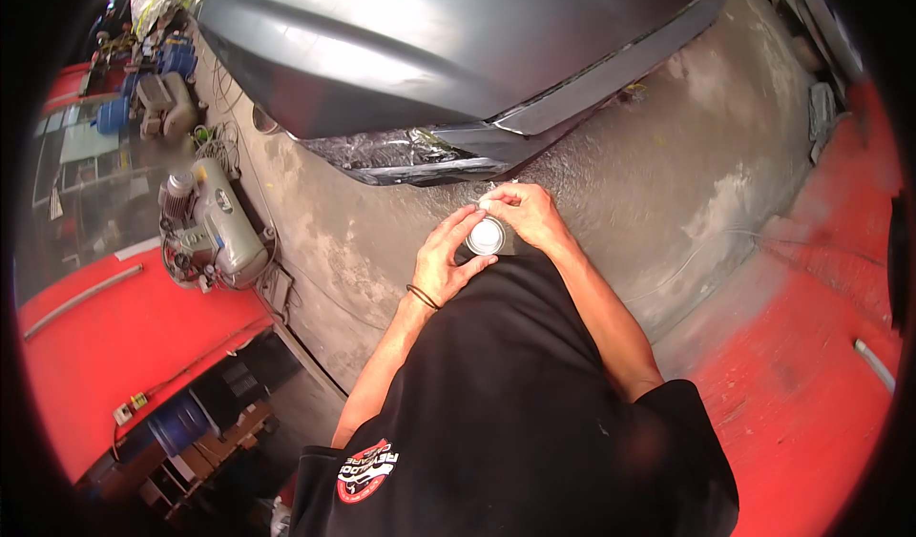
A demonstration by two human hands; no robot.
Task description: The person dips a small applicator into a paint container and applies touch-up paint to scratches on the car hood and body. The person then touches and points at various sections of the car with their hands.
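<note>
Silver-rimmed can [487, 237]: cradling it in curved fingers of the left hand [445, 258], pinching a small white piece [486, 205] at its far edge with right hand [528, 216] fingers, facing the dark car [439, 60].

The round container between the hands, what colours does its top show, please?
The round container shows white inside a silvery rim, best in the head view.
</note>
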